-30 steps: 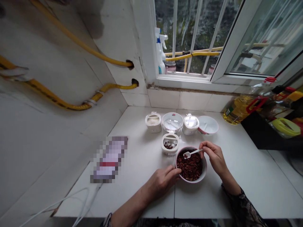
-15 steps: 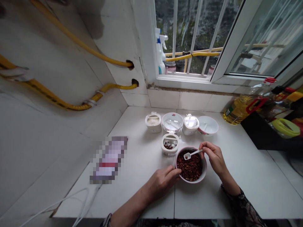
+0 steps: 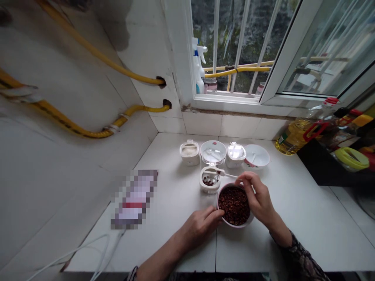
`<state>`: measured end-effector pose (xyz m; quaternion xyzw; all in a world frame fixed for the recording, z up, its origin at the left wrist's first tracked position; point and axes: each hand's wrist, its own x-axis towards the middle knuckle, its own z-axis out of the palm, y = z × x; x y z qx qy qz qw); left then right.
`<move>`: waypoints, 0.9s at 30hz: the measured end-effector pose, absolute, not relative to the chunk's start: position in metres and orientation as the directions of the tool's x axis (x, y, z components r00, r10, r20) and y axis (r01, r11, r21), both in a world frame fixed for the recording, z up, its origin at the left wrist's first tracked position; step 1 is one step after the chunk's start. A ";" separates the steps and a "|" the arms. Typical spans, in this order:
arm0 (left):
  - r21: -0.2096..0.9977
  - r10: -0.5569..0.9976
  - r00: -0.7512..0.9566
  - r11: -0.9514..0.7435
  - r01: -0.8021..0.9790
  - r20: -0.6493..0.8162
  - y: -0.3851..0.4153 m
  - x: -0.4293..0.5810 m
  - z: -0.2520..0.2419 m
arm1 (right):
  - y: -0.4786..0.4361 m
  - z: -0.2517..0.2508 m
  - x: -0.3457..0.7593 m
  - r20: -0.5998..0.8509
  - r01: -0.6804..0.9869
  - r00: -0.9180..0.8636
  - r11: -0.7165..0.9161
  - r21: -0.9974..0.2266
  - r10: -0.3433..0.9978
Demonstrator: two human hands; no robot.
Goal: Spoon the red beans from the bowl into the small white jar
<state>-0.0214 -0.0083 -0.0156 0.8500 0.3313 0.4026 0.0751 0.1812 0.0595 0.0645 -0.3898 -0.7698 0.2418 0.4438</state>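
My left hand grips the near-left rim of a bowl, thumb over the edge. The bowl is filled with dark red dried peppercorns. Between the fingers of my right hand is the handle of a small white spoon. Its head, carrying a little of the dark spice, is over the right side of an open white seasoning jar. A few peppercorns lie inside that jar.
Behind stand a seasoning jar with pale contents, a white bowl, a lidded jar and another bowl. An oil bottle and a black rack are at right. A blurred phone-like object lies left.
My right hand has moved the spoon up and left, from above the bowl of peppercorns to the open seasoning jar. My left hand stays on the bowl.
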 end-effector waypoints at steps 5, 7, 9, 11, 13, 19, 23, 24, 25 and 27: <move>0.392 0.632 0.456 -0.761 0.517 0.626 -0.009 -0.021 -0.016 | 0.061 0.065 0.171 0.585 0.428 -0.545 0.800 -0.421 0.600; 0.396 0.635 0.458 -0.760 0.515 0.622 -0.009 -0.022 -0.016 | 0.062 0.067 0.176 0.604 0.443 -0.506 0.786 -0.431 0.616; 0.400 0.638 0.460 -0.759 0.514 0.618 -0.008 -0.022 -0.017 | 0.063 0.070 0.186 0.624 0.451 -0.443 0.762 -0.465 0.643; 0.404 0.638 0.462 -0.759 0.511 0.615 -0.008 -0.022 -0.017 | 0.064 0.071 0.197 0.617 0.463 -0.399 0.729 -0.503 0.679; 0.406 0.636 0.462 -0.762 0.505 0.618 -0.008 -0.022 -0.017 | 0.065 0.071 0.206 0.570 0.486 -0.393 0.689 -0.537 0.721; 0.407 0.635 0.462 -0.762 0.504 0.619 -0.008 -0.022 -0.016 | 0.066 0.061 0.202 0.354 0.491 -0.511 0.604 -0.628 0.783; 0.408 0.636 0.465 -0.763 0.502 0.617 -0.008 -0.022 -0.015 | 0.065 0.059 0.198 0.283 0.467 -0.389 0.452 -0.760 0.877; 0.407 0.636 0.464 -0.762 0.503 0.617 -0.008 -0.022 -0.015 | 0.065 0.060 0.199 0.264 0.458 -0.338 0.403 -0.792 0.903; 0.404 0.635 0.463 -0.762 0.505 0.619 -0.008 -0.022 -0.015 | 0.065 0.060 0.200 0.236 0.442 -0.293 0.351 -0.826 0.926; 0.402 0.633 0.460 -0.763 0.507 0.622 -0.009 -0.022 -0.016 | 0.066 0.062 0.203 0.160 0.381 -0.239 0.244 -0.892 0.958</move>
